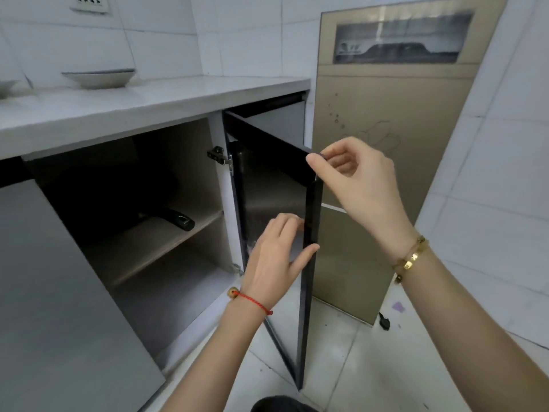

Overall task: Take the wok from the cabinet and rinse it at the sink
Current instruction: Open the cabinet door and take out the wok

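Wok (177, 220) inside cabinet (196, 150), well left of fingers (341, 148) gripping door (273, 197).

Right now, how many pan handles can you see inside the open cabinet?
1. A black handle lies on the cabinet's shelf, its pan lost in the shadow behind. Others may be hidden in that dark.

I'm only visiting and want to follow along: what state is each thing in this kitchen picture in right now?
Dark glossy cabinet door: swung open, held by both hands.
Right hand: pinches the door's top corner.
Left hand: grips the door's free edge.
Black-handled wok: lying on the cabinet shelf, untouched.
Shallow grey bowl: upright on the white counter.
Tall gold appliance: door closed.
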Motion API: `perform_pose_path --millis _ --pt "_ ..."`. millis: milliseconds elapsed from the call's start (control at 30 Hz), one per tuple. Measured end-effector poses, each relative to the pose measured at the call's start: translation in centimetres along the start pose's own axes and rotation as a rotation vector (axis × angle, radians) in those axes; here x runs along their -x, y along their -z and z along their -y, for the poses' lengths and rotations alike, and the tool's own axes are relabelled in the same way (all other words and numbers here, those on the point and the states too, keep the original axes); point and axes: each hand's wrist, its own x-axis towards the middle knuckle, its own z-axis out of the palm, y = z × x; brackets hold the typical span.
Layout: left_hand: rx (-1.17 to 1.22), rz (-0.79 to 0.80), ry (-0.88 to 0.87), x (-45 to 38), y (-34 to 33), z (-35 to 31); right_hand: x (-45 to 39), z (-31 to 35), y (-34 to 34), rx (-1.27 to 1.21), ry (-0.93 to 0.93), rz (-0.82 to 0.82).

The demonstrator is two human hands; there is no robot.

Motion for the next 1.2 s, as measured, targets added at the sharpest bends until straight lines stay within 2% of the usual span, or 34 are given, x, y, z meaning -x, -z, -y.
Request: perform_pose_path --millis 133,333,533,733,1200 --pt "0.012 -0.048 -0.001 -1.6 -3.0 -0.7 -0.4 -2.1 0.7 0.089 0.142 -0.111" --pt "0.022 -0.067 0.004 -4.1 -6.8 -1.3 -1.9 -5.7 1.7 0.306 0.287 -0.152" --pt "0.064 0.01 -0.029 -6.0 -10.0 -1.5 -3.9 -8.9 2.6 0.487 0.306 -0.156" --pt "0.028 0.199 0.011 -7.4 -13.4 -0.7 -6.8 -12.4 3.4 0.697 0.327 -0.18" --pt "-0.009 0.291 0.115 -10.7 -17.0 0.1 -10.4 -16.7 3.7 0.771 0.361 -0.199"
